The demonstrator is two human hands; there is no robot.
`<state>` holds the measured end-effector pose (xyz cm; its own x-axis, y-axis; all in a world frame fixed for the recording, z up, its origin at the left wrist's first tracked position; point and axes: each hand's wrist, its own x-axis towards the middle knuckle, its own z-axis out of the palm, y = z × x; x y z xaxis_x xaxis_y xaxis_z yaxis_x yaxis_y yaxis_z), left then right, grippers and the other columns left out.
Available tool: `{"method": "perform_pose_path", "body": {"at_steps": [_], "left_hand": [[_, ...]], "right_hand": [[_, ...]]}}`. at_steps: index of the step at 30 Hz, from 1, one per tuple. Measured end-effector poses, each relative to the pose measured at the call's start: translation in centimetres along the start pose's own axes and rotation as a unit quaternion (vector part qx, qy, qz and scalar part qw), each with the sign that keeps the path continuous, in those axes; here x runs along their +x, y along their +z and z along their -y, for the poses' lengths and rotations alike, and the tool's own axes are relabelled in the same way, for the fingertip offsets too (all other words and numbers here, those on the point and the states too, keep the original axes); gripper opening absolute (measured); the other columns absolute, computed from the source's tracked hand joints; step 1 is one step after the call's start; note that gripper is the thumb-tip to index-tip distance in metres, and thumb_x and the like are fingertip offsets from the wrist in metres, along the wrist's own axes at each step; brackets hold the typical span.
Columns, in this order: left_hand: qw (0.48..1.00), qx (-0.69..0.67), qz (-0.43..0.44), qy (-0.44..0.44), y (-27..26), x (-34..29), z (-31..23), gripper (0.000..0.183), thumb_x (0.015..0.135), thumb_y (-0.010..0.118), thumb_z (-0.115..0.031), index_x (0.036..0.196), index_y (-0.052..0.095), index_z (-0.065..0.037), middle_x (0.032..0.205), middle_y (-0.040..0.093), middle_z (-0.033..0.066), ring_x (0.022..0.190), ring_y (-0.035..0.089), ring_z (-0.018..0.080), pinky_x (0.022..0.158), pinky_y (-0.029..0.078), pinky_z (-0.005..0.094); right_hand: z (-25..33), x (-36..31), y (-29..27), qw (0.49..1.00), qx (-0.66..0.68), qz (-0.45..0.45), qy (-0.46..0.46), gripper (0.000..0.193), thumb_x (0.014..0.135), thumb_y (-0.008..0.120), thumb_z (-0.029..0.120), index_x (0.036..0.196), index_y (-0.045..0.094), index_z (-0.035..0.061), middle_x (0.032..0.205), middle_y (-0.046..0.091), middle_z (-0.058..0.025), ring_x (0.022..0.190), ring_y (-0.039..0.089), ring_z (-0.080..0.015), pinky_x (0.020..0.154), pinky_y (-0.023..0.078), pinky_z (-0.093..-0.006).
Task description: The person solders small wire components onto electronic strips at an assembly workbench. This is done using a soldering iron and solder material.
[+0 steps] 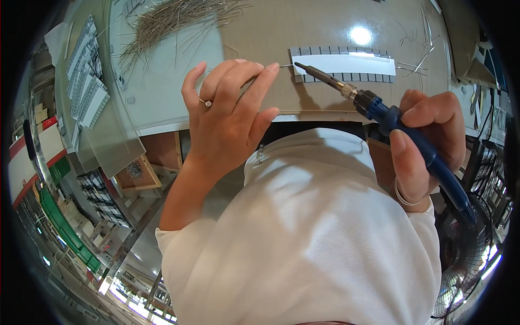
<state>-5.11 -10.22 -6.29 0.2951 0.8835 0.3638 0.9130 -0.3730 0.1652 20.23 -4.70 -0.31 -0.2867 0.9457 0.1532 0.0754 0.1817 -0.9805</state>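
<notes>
My right hand (433, 130) grips a soldering iron (417, 138) with a blue handle. Its dark tip reaches the left end of a long white strip (346, 64), which lies on a grey backing with dark marks along its edges. A thin metal wire (286, 65) meets the strip at that same end. The index fingertip of my left hand (227, 103), fingers spread and thumb apart, touches the wire's other end. A ring sits on one finger. Whether tip and wire actually touch is too small to tell.
A heap of thin wires (173, 24) lies at the far left of the table. Several marked strips (89, 81) are stacked left of it. Loose wires (420, 40) are scattered at the far right. A fan (466, 260) stands at my lower right, near my elbow.
</notes>
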Motion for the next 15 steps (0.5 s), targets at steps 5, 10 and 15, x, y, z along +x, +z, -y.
{"method": "perform_pose_path", "body": {"at_steps": [5,10,15], "left_hand": [[1.000,-0.001,0.002,-0.007,0.0,0.1,-0.5,0.042,0.103,0.045,-0.040,0.127,0.063,-0.012,0.120,0.057,0.0029,0.113,0.055,0.0218,0.110,0.023,0.0447],[1.000,0.001,-0.002,-0.005,0.3,0.3,-0.7,0.041,0.102,0.045,-0.040,0.127,0.063,-0.012,0.119,0.057,0.0025,0.114,0.054,0.0217,0.111,0.023,0.0445],[1.000,0.018,-0.021,-0.001,0.4,0.3,-1.1,0.037,0.100,0.049,-0.035,0.126,0.061,-0.012,0.116,0.056,-0.0001,0.107,0.056,0.0183,0.106,0.026,0.0490]], "right_hand": [[0.0,0.3,0.3,1.000,0.000,0.015,-0.010,0.030,0.076,0.075,0.018,0.084,0.050,0.0028,0.070,0.039,0.0002,0.061,0.032,-0.0098,0.057,0.024,-0.0277],[-0.1,0.3,0.6,1.000,0.006,0.016,0.000,0.031,0.075,0.076,0.018,0.083,0.050,0.0025,0.070,0.039,0.0004,0.060,0.031,-0.0095,0.056,0.022,-0.0272],[-0.5,0.5,0.3,0.995,-0.064,0.040,-0.071,0.032,0.075,0.074,0.019,0.082,0.047,0.0031,0.065,0.038,-0.0008,0.055,0.028,-0.0091,0.051,0.021,-0.0284]]}}
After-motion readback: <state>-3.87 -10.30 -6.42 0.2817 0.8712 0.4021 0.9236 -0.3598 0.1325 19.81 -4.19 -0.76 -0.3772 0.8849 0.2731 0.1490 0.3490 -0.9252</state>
